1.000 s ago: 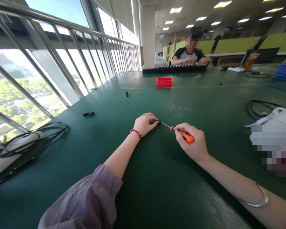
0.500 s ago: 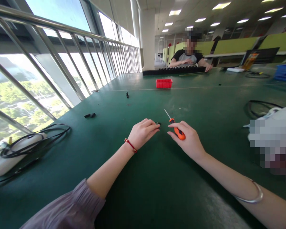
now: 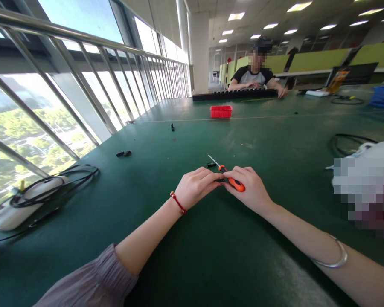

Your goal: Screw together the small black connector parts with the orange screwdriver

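My left hand, with a red bracelet at the wrist, pinches a small black part mostly covered by the fingers. My right hand is closed around a screwdriver with an orange and black handle, its thin shaft pointing away to the left. The right thumb and fingertips meet the left fingertips at the black part; whether they grip it too I cannot tell. Just beyond the fingers, a second small black piece lies on the green table.
Farther left lie small black pieces and another black piece. A red bin stands ahead. Coiled black cable lies by a white device at left; a white bag is at right. A person sits opposite behind a long black strip.
My left hand has moved right and slightly nearer, leaving one black piece on the table. My right hand has come left with the screwdriver, so the fingertips of both hands now meet.
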